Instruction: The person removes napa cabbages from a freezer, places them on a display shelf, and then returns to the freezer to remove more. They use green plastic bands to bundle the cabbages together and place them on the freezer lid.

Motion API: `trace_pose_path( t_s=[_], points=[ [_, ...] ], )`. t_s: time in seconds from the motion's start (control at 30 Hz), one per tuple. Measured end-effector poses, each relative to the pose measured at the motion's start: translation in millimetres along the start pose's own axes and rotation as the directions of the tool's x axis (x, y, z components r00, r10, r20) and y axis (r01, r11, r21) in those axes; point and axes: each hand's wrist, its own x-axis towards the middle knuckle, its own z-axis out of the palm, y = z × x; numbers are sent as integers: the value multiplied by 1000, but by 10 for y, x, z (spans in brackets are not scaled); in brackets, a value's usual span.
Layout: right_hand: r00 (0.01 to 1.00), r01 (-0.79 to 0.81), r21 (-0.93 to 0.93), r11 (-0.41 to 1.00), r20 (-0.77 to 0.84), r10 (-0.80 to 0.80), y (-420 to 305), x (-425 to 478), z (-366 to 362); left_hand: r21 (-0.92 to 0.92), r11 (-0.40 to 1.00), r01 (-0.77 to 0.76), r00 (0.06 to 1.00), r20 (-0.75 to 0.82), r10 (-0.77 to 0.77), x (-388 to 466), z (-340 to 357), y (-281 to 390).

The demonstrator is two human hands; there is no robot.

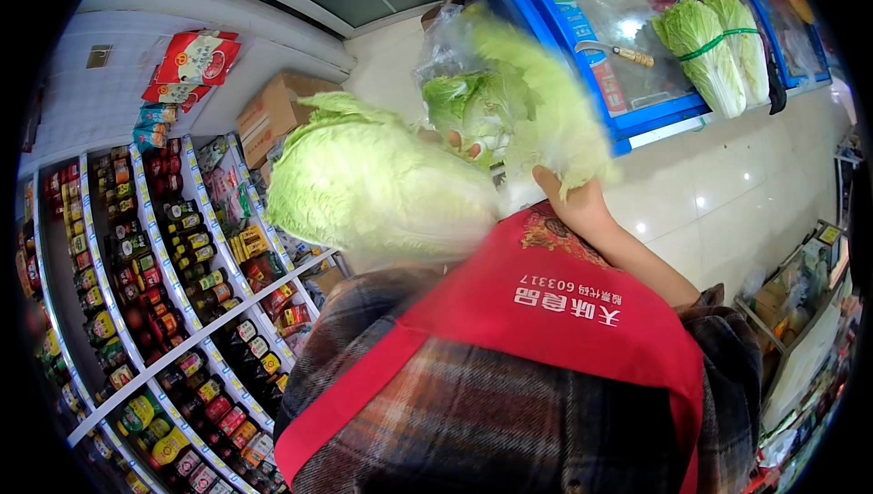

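Note:
A large napa cabbage [375, 180] lies sideways in front of my chest. Its bulk hides most of my left hand [455, 140], whose fingertips curl around its far side. My right hand [576, 204] grips a loose cabbage leaf [580, 112] near its base; the leaf is blurred and stands away from the head. Beyond and below them, more cabbage leaves [470, 102] sit in or beside a clear plastic bag [440, 50].
At the right stands a blue-framed chest freezer [624, 129]. On its glass top lie a curved, wooden-handled knife [624, 52] and two napa cabbages [713, 50] bound with green bands. Shelves of jars and bottles [198, 241] fill the left side. A cardboard box [279, 105] stands near the wall.

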Motion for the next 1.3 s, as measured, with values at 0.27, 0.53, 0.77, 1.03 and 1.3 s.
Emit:
trace_pose_path(
  t_s=[0.27, 0.53, 0.77, 1.03, 1.3],
  points=[
    [690, -714, 464, 525, 339, 639, 158, 153, 129, -55, 998, -14, 994, 109, 20, 53, -72, 97],
    [645, -727, 662, 184, 566, 514, -149, 277, 477, -176, 984, -10, 914, 398, 81, 424, -119, 579],
    [569, -796, 586, 151, 640, 517, -59, 368, 559, -328, 939, 102, 721, 674, 158, 573, -93, 783],
    [295, -858, -149, 492, 640, 709, 899, 1012, 358, -345, 911, 227, 522, 832, 185, 766, 119, 485],
    [782, -158, 222, 962, 623, -15, -290, 631, 383, -165, 974, -156, 834, 506, 220, 456, 144, 663]
  ],
)
